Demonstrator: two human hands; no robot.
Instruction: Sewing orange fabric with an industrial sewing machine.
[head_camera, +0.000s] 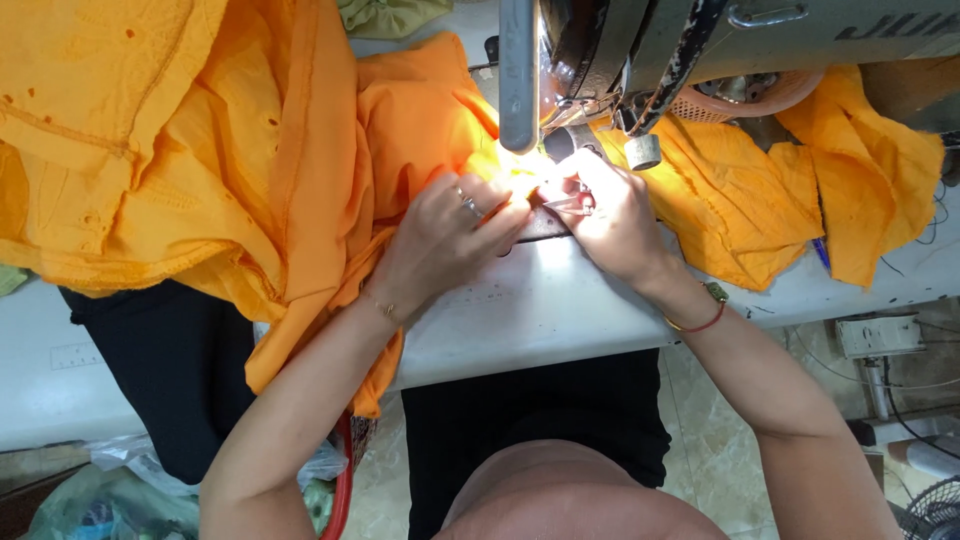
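Nearest the camera: black garment (540, 420) across the lap, pale tiled floor (720, 440) beyond the knees, red-rimmed basket (343, 480) and plastic bags (110, 490) low at left.

Next: white machine table (540, 310), bare at its front edge, brightly lit just under the needle.

On the table, left hand (450, 235): ring on one finger, thin bracelet at the wrist, fingers flat and close together, pressing the orange fabric (400, 130) down just short of the needle. Not pinching.

Beside it, right hand (610, 215): red cord and small watch at the wrist, fingertips closed on a small slender tool (570, 203), probably thread snips or tweezers; too small to tell which. Tip right at the lit seam.

Orange fabric: thin woven cloth with eyelet embroidery, heaped high at left, trailing off the front edge, more bunched at right past the machine. Judged light, soft, limp, prone to sliding and creasing; not fragile, though the eyelets could snag. Best taken flat under the palm near the seam, or pinched at a folded edge.

Farthest: grey sewing machine head (640, 50), pale green cloth (390, 15) behind, blue pen (821, 252) at the right pile's edge.
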